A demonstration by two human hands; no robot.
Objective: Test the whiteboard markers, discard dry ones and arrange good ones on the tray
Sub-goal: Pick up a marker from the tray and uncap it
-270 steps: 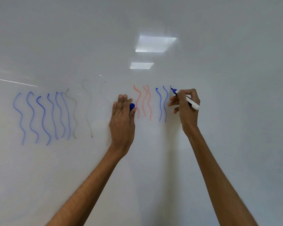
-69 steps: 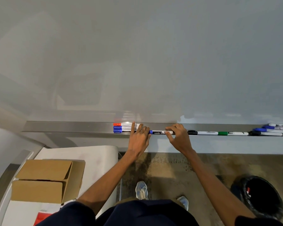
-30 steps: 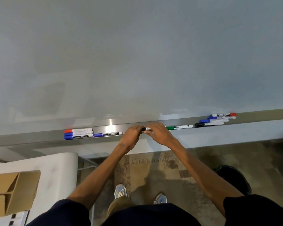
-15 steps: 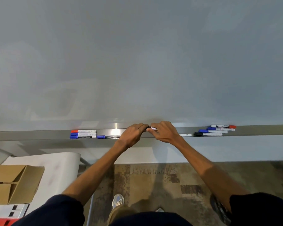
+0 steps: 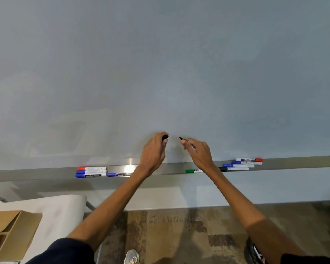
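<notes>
Marker (image 5: 183, 139) in right hand (image 5: 199, 154) points left, near-horizontal; left hand (image 5: 153, 151) grips cap (image 5: 165, 137)

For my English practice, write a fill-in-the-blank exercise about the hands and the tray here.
The cap in the left hand is ____.
The right hand holds the uncapped marker, tip pointing ____.
On the tray, the half-hidden marker behind the right forearm is capped in ____.
Missing words: black, left, green.

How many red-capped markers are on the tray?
2. The left red-capped marker lies rearmost in the left group; the right red-capped marker lies rearmost in the right group. Part of the tray is hidden.
</notes>
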